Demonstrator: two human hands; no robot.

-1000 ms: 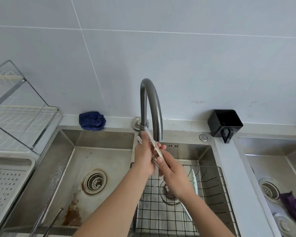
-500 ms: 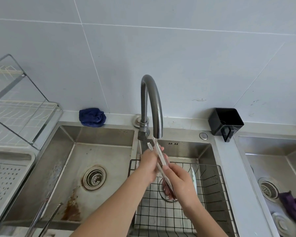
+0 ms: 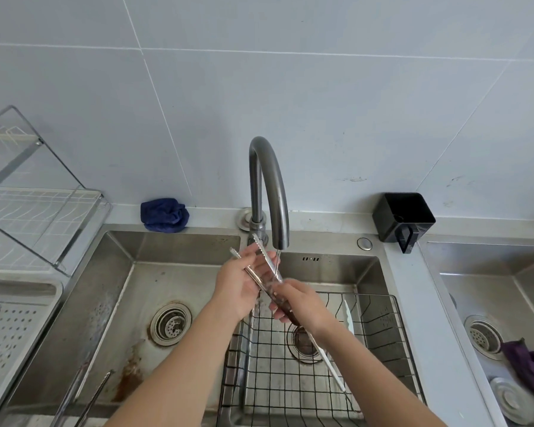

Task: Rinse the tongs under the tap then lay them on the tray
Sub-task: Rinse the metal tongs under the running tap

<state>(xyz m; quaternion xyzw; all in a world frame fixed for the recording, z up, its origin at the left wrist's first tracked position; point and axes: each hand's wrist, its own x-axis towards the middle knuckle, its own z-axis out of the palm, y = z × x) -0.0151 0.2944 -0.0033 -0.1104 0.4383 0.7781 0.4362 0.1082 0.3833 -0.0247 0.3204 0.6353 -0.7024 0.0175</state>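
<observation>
While a thin stream of water (image 3: 278, 261) falls from the curved grey tap (image 3: 272, 186) in the middle of the frame, the tongs (image 3: 265, 256) are held slanted just under its spout, with both metal arms pointing to the upper left and spread apart; the stream meets the right arm. The right hand (image 3: 302, 305) has its fingers curled around the dark handle end of the tongs, over the black wire basket (image 3: 392, 349) that sits in the middle basin. The left hand (image 3: 239, 288) lies against the arms with its fingers reaching almost straight up between them and touching them; if the thumb closes on an arm, I cannot tell. The white perforated tray (image 3: 22, 288) stays at the lower left of the frame, well apart from the tongs, under a wire dish rack (image 3: 43, 211). A blue cloth (image 3: 164, 214) lies on the ledge left of the tap; a black holder (image 3: 403, 217) stands on the ledge at the right; a purple cloth (image 3: 530, 368) lies in the basin at the lower right.
</observation>
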